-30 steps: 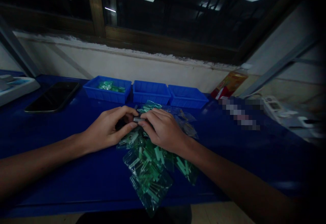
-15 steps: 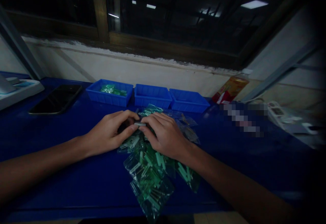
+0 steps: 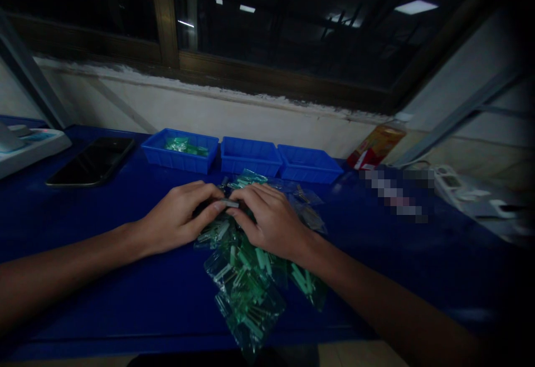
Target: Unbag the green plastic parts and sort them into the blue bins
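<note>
My left hand (image 3: 184,216) and my right hand (image 3: 267,216) meet over a heap of clear plastic packets (image 3: 246,278). Between their thumbs and fingertips they pinch a small grey, flat-ended piece (image 3: 230,203); its exact kind is too small to make out. Green and pale stick-like parts show inside the packets, which spread from under my hands towards the table's front edge. Further packets with thin brownish parts (image 3: 311,216) lie just beyond my right hand.
Three blue bins stand along the wall: the left bin (image 3: 179,158) holds green packets, beside a middle bin (image 3: 251,158) and a right bin (image 3: 310,165). A phone (image 3: 92,161) and a white device (image 3: 33,147) lie left. A bottle (image 3: 378,143) and another white device (image 3: 472,194) are at right.
The small grey piece has tilted slightly between my fingers, its right end a little lower. My hands have barely moved, and the packets and bins stay in place.
</note>
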{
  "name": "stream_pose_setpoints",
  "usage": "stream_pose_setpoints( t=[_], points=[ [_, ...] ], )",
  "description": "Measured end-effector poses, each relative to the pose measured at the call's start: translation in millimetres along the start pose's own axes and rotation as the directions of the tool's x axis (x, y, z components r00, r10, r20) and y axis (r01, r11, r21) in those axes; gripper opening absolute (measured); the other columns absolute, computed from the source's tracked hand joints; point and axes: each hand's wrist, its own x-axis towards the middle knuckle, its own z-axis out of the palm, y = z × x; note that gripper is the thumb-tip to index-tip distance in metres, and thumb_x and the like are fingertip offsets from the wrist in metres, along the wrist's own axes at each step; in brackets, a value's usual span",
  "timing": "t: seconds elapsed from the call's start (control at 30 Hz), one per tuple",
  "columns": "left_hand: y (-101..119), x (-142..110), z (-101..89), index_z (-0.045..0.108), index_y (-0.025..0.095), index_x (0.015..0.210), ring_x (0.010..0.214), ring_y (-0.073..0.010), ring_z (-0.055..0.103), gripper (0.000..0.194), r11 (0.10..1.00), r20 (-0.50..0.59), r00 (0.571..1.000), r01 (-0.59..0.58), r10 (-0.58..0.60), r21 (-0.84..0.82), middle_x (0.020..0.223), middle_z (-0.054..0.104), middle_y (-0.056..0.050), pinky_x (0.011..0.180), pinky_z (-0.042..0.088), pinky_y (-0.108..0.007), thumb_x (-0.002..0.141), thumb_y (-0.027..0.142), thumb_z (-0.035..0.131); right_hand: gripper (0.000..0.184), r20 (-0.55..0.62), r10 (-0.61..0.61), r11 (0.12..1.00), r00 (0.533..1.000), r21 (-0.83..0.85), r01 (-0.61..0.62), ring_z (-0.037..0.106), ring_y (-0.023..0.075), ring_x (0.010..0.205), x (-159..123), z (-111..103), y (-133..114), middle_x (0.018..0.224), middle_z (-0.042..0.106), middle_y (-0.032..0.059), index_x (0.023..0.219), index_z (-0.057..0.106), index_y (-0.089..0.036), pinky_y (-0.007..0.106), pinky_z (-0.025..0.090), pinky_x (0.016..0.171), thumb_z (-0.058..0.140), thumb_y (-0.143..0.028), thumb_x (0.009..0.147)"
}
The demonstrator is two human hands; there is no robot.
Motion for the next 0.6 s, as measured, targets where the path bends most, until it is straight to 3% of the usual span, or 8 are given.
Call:
stream_pose_setpoints(
  t=[0.13,0.27,0.4,0.6],
  points=[
    [-0.7,-1.1,0.9,0.049,0.017,0.105,0.077,-0.0122,0.059,0.024,0.998,-0.032,0.999,-0.020,0.018,-0.063,0.087,0.062,-0.003,0.067,0.047,-0.022,0.084,0.029,0.047,0.024,-0.012,-0.001,0.999,1.000,-0.039,0.000,0.052,0.0135,0.071,0.3,1.0,1.1,0.075,0.061,0.0038,0.084,0.055,-0.014,0.028,0.037,0.065,0.037,-0.029,0.090],
    [1.3,-1.0,-1.2,0.053,0.018,0.097,0.077,-0.0129,0.059,0.018,0.999,-0.046,0.998,-0.034,0.033,-0.013,0.086,0.063,-0.002,0.067,0.046,-0.022,0.084,0.028,0.046,0.026,-0.015,-0.003,0.999,1.000,-0.041,0.002,0.050,0.0130,0.067,0.4,0.5,1.6,0.071,0.060,0.0030,0.080,0.055,-0.015,0.027,0.036,0.063,0.035,-0.029,0.090],
    [2.2,-0.7,-2.6,0.054,0.017,0.094,0.075,-0.0126,0.058,0.018,1.000,-0.068,0.998,-0.010,0.010,0.003,0.084,0.063,-0.002,0.066,0.044,-0.022,0.086,0.028,0.044,0.023,-0.017,0.014,1.000,1.000,0.027,-0.013,0.051,0.0128,0.070,0.1,-1.4,0.9,0.079,0.060,0.0033,0.091,0.053,-0.015,0.027,0.038,0.067,0.045,-0.036,0.085],
    [2.6,1.6,-1.5,0.055,0.015,0.081,0.066,-0.0118,0.053,0.024,0.999,-0.013,1.000,0.016,-0.015,0.031,0.070,0.057,-0.001,0.061,0.041,-0.022,0.088,0.032,0.038,0.017,-0.016,-0.018,1.000,1.000,-0.013,0.018,0.052,0.0137,0.072,-0.2,-1.1,-1.6,0.081,0.061,0.0040,0.090,0.053,-0.014,0.028,0.039,0.068,0.044,-0.027,0.086]
  ],
)
